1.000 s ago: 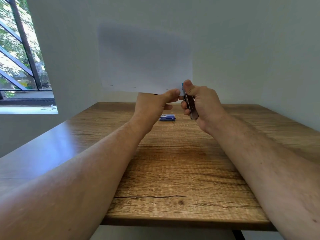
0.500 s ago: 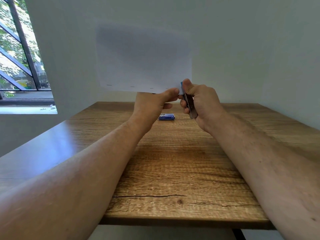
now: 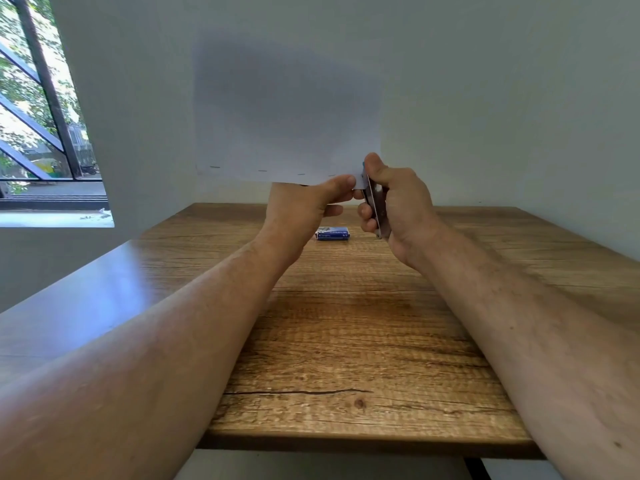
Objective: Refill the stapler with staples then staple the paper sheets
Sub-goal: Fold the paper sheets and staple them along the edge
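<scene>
The white paper sheets point(image 3: 287, 112) stand upright in the air above the wooden table point(image 3: 346, 323). Several staples run along their bottom edge. My left hand point(image 3: 304, 206) pinches that edge near the lower right corner, thumb in front. My right hand point(image 3: 394, 199) is wrapped around the metal stapler point(image 3: 375, 206), held nearly upright, its blue-tipped jaws over the paper's lower right corner. A small blue staple box point(image 3: 332, 234) lies flat on the table beyond my hands.
A pale wall rises right behind the table's far edge. A window point(image 3: 41, 109) with dark bars is at the far left. The table's near edge has a dark crack point(image 3: 298, 392) in the wood.
Hands, paper and stapler stay nearly still, drifting only slightly. The grip on the paper corner and the stapler is unchanged.
</scene>
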